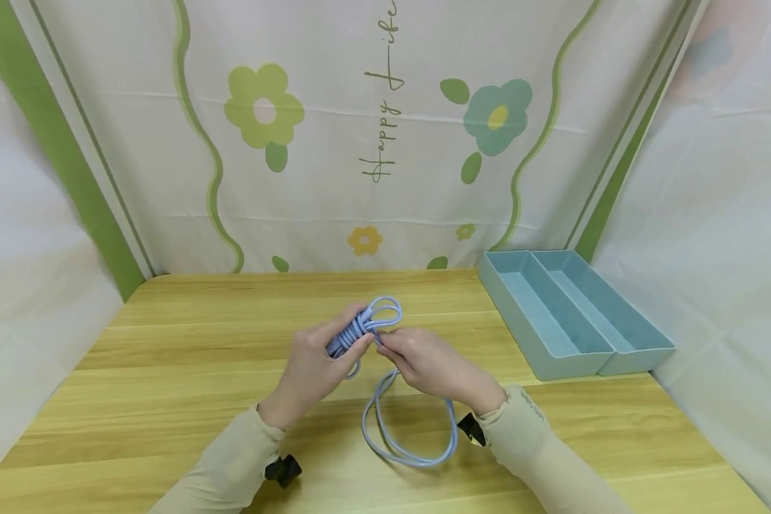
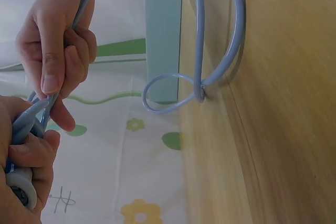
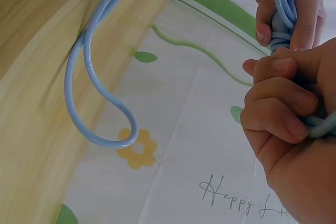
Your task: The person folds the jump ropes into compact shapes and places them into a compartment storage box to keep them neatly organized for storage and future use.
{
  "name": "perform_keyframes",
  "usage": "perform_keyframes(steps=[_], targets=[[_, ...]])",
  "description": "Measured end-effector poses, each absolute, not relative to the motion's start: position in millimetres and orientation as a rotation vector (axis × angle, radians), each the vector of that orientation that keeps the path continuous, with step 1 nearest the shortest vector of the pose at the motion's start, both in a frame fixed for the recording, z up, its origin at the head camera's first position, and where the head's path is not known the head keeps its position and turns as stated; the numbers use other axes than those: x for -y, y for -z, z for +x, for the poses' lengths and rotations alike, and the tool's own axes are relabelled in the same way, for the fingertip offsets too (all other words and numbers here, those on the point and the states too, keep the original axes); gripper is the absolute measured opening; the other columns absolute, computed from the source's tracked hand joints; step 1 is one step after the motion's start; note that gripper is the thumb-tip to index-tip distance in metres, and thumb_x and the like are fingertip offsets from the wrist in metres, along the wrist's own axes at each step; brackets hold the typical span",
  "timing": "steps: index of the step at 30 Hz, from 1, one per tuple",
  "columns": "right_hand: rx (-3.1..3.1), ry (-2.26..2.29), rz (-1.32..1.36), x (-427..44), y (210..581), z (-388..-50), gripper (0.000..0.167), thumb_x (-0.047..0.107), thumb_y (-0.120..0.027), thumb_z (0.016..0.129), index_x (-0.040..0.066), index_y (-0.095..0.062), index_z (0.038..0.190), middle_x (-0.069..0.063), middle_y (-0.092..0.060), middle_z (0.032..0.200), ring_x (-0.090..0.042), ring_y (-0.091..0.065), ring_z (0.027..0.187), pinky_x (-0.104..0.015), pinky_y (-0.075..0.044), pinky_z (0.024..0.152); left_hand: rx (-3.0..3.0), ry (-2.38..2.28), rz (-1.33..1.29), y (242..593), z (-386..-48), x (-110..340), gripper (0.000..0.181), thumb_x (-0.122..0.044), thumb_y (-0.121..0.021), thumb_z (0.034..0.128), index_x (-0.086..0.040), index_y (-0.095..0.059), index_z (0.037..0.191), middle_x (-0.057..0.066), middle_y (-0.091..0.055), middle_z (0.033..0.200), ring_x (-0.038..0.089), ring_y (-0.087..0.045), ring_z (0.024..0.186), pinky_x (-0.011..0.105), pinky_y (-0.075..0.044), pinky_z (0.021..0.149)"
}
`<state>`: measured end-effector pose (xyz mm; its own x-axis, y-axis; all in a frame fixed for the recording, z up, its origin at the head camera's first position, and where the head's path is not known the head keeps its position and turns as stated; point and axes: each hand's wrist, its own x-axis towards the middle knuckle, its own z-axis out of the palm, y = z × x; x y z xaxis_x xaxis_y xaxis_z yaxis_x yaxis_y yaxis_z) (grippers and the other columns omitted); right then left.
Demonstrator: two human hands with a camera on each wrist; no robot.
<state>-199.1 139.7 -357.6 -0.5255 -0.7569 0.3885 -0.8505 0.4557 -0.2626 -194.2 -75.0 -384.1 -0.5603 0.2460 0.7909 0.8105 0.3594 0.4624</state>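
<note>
A smooth light-blue cord (image 1: 353, 332) is wound into a tight bundle, with small loops standing out at its top. My left hand (image 1: 318, 364) holds this bundle between thumb and fingers. Close beside it, my right hand (image 1: 427, 360) pinches the cord where it leaves the bundle. From there a doubled length of cord (image 1: 417, 462) hangs down in a wide loop over the table. In the left wrist view, a pale grey round end piece (image 2: 22, 184) with a dark opening shows in the left hand; its kind is unclear. The fingers cover part of the bundle.
Two light-blue open bins (image 1: 575, 364) stand side by side at the table's back right. The wooden table (image 1: 186, 343) meets a white flowered curtain (image 1: 334, 185) behind, with more white cloth at both sides. Dark bands sit at both wrists.
</note>
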Motion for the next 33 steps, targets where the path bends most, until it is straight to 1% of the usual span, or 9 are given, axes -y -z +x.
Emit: perform_keyframes(steps=[3, 11, 14, 18, 21, 23, 26, 29, 33], targets=[[2.488, -0.614, 1.398, -139.6, 357.6, -198.9, 0.011, 0.008, -0.054, 0.102, 0.004, -0.063, 0.106, 0.006, -0.048, 0.073, -0.007, -0.042, 0.061, -0.02, -0.038, 0.055, 2.015, 1.192, -0.918, 383.9, -194.6, 75.8, 0.04, -0.008, -0.076, 0.0877, -0.004, -0.065, 0.126, 0.008, -0.072, 0.102, 0.013, -0.068, 0.075, 0.022, -0.055, 0.061], [2.461, -0.651, 1.372, -140.5, 358.4, -199.7, 0.009, 0.008, -0.053, 0.103, 0.006, -0.06, 0.097, 0.005, -0.046, 0.072, -0.008, -0.043, 0.061, -0.021, -0.04, 0.056, 2.016, 1.212, -0.883, 379.1, -192.0, 75.2, 0.035, -0.009, -0.077, 0.0865, -0.001, -0.067, 0.119, 0.01, -0.072, 0.094, 0.01, -0.066, 0.066, 0.019, -0.052, 0.053], [2.449, -0.635, 1.366, -140.4, 358.6, -200.0, 0.009, 0.006, -0.053, 0.102, 0.005, -0.062, 0.103, 0.003, -0.055, 0.079, -0.007, -0.049, 0.066, -0.021, -0.045, 0.06, 2.021, 1.21, -0.846, 378.0, -191.0, 75.5, 0.033, -0.01, -0.078, 0.086, -0.001, -0.067, 0.116, 0.008, -0.071, 0.089, 0.008, -0.063, 0.061, 0.019, -0.05, 0.05], [2.43, -0.602, 1.346, -139.5, 357.1, -198.1, 0.01, 0.004, -0.056, 0.1, 0.003, -0.064, 0.106, 0.003, -0.06, 0.084, -0.008, -0.052, 0.069, -0.021, -0.047, 0.062, 2.029, 1.154, -0.789, 378.2, -191.1, 76.6, 0.032, -0.011, -0.081, 0.0835, -0.003, -0.068, 0.112, 0.006, -0.07, 0.083, 0.006, -0.061, 0.058, 0.018, -0.049, 0.048], [2.397, -0.56, 1.348, -139.0, 355.2, -196.3, 0.005, 0.004, -0.059, 0.099, 0.005, -0.063, 0.096, 0.004, -0.054, 0.078, -0.007, -0.047, 0.063, -0.019, -0.044, 0.057, 2.046, 1.074, -0.787, 379.3, -191.7, 77.2, 0.034, -0.012, -0.082, 0.0819, -0.002, -0.067, 0.11, 0.006, -0.07, 0.082, 0.007, -0.062, 0.059, 0.017, -0.049, 0.049], [2.364, -0.51, 1.364, -139.6, 354.5, -196.1, 0.004, 0.004, -0.061, 0.098, 0.005, -0.063, 0.094, 0.003, -0.055, 0.077, -0.006, -0.046, 0.061, -0.017, -0.042, 0.055, 2.068, 1.021, -0.813, 380.1, -192.0, 77.5, 0.035, -0.013, -0.083, 0.0816, -0.001, -0.066, 0.11, 0.007, -0.07, 0.08, 0.007, -0.062, 0.058, 0.016, -0.048, 0.049], [2.336, -0.417, 1.381, -141.6, 352.9, -195.3, 0.004, 0.003, -0.063, 0.096, 0.003, -0.066, 0.099, 0.001, -0.06, 0.081, -0.005, -0.046, 0.059, -0.015, -0.041, 0.053, 2.095, 0.941, -0.875, 381.1, -192.6, 78.4, 0.039, -0.014, -0.084, 0.0807, 0.0, -0.065, 0.112, 0.007, -0.07, 0.079, 0.006, -0.06, 0.056, 0.014, -0.047, 0.049], [2.329, -0.308, 1.384, -143.4, 351.3, -193.0, 0.013, -0.001, -0.066, 0.093, 0.003, -0.067, 0.105, -0.002, -0.064, 0.086, -0.006, -0.051, 0.06, -0.015, -0.043, 0.053, 2.105, 0.886, -0.946, 380.8, -192.2, 78.9, 0.04, -0.014, -0.084, 0.0796, 0.0, -0.065, 0.111, 0.006, -0.069, 0.079, 0.005, -0.059, 0.056, 0.013, -0.047, 0.051], [2.328, -0.142, 1.384, -143.6, 348.5, -186.9, 0.015, -0.002, -0.071, 0.088, 0.005, -0.067, 0.1, -0.001, -0.062, 0.081, -0.006, -0.048, 0.056, -0.013, -0.039, 0.048, 2.119, 0.854, -1.037, 378.7, -190.1, 76.8, 0.036, -0.014, -0.084, 0.0798, -0.001, -0.064, 0.107, 0.003, -0.069, 0.079, 0.005, -0.06, 0.06, 0.013, -0.048, 0.054]])
